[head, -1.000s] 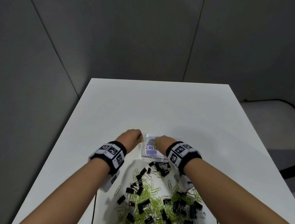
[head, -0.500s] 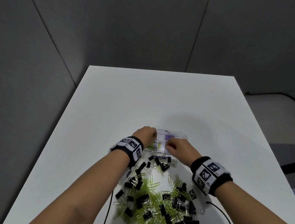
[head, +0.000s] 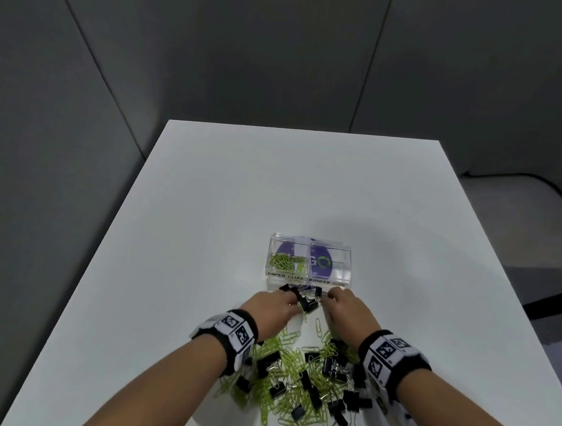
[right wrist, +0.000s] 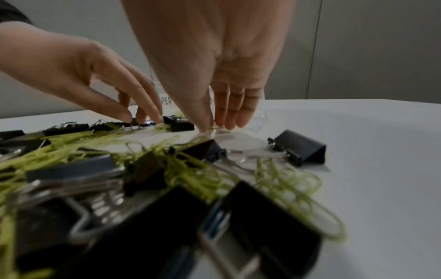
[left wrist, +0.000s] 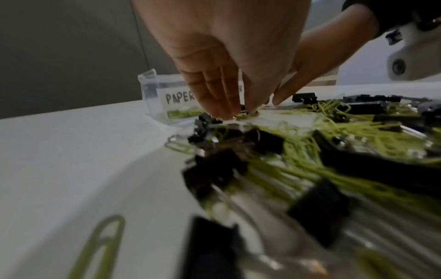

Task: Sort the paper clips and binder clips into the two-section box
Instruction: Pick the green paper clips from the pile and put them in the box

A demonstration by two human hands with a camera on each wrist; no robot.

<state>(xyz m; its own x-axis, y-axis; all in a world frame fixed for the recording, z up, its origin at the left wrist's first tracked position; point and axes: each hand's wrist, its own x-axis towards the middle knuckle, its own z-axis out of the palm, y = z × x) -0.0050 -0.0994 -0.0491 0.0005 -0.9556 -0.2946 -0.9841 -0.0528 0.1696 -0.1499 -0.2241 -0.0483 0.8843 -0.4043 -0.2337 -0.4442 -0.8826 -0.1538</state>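
Note:
The clear two-section box (head: pixel 310 248) stands mid-table. Its left section, labelled PAPER CLIPS, holds several green paper clips (head: pixel 282 261); the right one, labelled BINDER CLIPS, looks empty. A mixed pile (head: pixel 303 379) of green paper clips and black binder clips lies between my wrists. Both hands reach down just in front of the box. My left hand (head: pixel 291 296) pinches a black binder clip (right wrist: pixel 136 123) between thumb and fingers. My right hand (head: pixel 328 295) pinches the wire handle of another binder clip (head: pixel 317 291), thumb and fingertips (right wrist: pixel 224 125) close together on the table.
The white table (head: pixel 291 186) runs far beyond the box to grey wall panels. A lone black binder clip (right wrist: pixel 300 147) lies to the right of my right hand. A single green paper clip (left wrist: pixel 102 243) lies left of the pile. Cables trail off the near edge.
Both hands have drawn back from over the box and dropped to the clips just in front of it. The left hand no longer holds a paper clip.

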